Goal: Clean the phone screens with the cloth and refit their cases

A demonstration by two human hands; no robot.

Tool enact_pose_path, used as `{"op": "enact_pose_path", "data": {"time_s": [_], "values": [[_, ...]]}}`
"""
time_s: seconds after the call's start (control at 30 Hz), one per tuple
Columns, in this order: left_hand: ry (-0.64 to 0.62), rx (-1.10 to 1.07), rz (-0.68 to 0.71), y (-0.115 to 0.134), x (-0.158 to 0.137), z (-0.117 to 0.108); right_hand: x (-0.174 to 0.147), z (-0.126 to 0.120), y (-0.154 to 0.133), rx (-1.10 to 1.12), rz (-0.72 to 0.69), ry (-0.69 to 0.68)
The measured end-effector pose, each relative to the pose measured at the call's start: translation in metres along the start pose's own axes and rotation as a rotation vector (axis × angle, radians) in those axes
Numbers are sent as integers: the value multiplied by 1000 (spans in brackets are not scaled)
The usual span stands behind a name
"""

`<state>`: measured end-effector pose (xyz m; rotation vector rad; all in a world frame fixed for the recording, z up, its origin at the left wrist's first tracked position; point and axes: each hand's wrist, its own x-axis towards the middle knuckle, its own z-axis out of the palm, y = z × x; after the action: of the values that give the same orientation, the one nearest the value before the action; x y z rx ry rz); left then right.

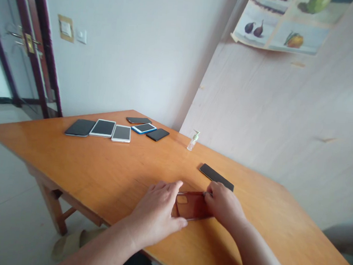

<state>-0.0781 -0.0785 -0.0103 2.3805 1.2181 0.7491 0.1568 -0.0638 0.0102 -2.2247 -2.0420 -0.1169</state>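
A see-through, reddish-brown phone case (193,206) with a camera cutout near its left end lies low over the table, its inner side facing up. My left hand (161,203) grips its left end, fingers along the far edge and thumb at the near edge. Curled fingers of my right hand (221,202) press on the right part of the case. A small pale bit shows at those fingertips, too little to name. Just beyond my right hand lies a black phone (216,176), partly covered by that hand.
On the wooden table (93,170), two white tablets (103,128), a dark tablet (79,127), a blue-edged phone (144,128) and two dark phones (157,134) lie at the far left. A clear pump bottle (192,141) stands near the back edge, by a leaning board (274,112).
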Motion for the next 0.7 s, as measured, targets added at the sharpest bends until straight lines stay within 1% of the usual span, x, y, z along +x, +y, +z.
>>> {"op": "enact_pose_path", "data": {"time_s": [0.07, 0.13, 0.2, 0.27, 0.33, 0.5, 0.57, 0.63, 0.7], "values": [[-1, -1, 3, -1, 0, 0, 1, -2, 13, -54, 68, -18], [-4, -2, -1, -1, 0, -1, 0, -4, 20, -71, 85, -38], [-6, -4, 0, -1, -1, -1, -1, -5, 22, -70, 85, -39], [-6, -8, 11, -1, -1, -1, -2, -4, 17, -52, 78, -28], [-5, -8, 20, -1, -1, -1, -4, -1, 6, 6, 31, -14], [-2, 2, -11, 0, 0, 0, -11, 6, -31, 239, -219, 0], [-3, 0, -16, 1, 0, 0, -12, 5, -36, 248, -252, -9], [-10, 1, -14, 0, 0, 0, -9, 3, -30, 195, -208, -12], [-13, 2, -7, 0, 0, 1, -6, -1, -16, 110, -111, -16]]}}
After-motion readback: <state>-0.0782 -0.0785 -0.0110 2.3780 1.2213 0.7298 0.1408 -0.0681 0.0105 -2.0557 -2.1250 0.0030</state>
